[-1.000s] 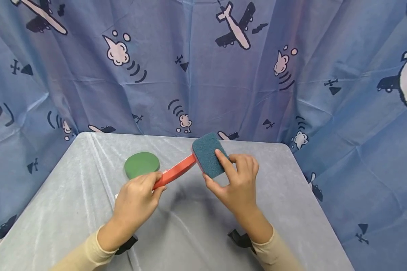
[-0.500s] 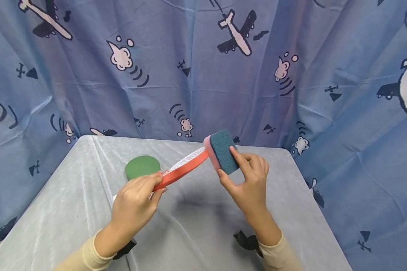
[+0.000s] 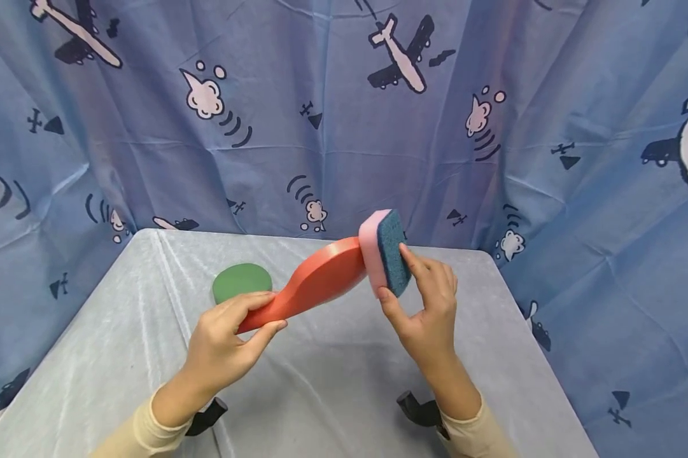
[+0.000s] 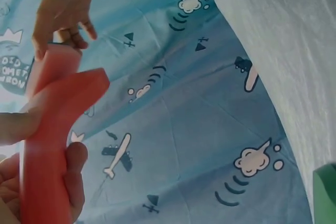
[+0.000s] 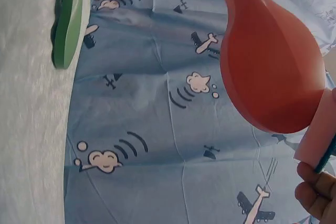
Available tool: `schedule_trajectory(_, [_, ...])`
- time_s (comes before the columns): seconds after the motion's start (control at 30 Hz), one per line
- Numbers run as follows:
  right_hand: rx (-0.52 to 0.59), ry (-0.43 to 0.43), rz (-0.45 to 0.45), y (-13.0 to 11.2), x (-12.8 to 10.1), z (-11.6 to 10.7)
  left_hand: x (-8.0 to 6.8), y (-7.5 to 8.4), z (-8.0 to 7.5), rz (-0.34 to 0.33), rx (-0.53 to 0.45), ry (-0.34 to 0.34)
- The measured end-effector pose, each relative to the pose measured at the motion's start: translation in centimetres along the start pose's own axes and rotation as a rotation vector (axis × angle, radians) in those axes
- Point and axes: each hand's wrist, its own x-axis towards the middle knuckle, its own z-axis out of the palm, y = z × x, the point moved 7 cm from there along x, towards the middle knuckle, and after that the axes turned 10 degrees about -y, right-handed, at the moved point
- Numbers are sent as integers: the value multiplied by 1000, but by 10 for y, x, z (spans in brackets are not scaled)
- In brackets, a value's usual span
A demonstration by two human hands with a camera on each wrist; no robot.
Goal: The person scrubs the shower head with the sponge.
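two hands hold things above a grey cloth-covered worktop (image 3: 120, 356), seen from the head view. the left hand (image 3: 223, 346) grips the narrow end of a flat, orange-red paddle-shaped piece (image 3: 312, 283), thumb below and fingers curled over its top, and holds it up off the worktop so that its wider end slants up and to the right. the right hand (image 3: 429, 305) pinches a sponge (image 3: 385, 252), pink with a dark blue scouring face, between thumb and fingers, and holds it upright against the wide end of the orange-red piece; the pink side touches the piece and the blue face looks toward the right hand. a flat green oval disc (image 3: 242, 282) lies on the worktop just behind the left hand, apart from both hands. a blue curtain printed with aeroplanes and clouds (image 3: 344, 114) hangs behind the worktop. both wrists wear cream sleeves.
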Motion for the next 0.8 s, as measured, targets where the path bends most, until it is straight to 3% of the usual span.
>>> schedule_trajectory(0.1, [22,-3,13,-1,-2,1,0,-6,0,-46,-104,-14])
schedule_trajectory(0.2, [-31,31,-72,-14,-5,2,-1,-14,1,-128,-214,-31])
schedule_trajectory(0.37, [-224,47,-263,-33,-7,8,-5,-30,3,-385,-445,-82])
schedule_trajectory(0.47, [-253,55,-256,-29,-5,6,-7,-36,5,-524,-606,-120])
schedule_trajectory(0.6, [-136,56,-161,-16,-3,2,-10,-40,12,-611,-824,-167])
schedule_trajectory(0.73, [74,27,-130,-10,-5,2,-11,-39,23,-621,-1009,-226])
schedule_trajectory(0.8, [196,26,-139,-9,-5,2,-11,-38,27,-623,-1049,-254])
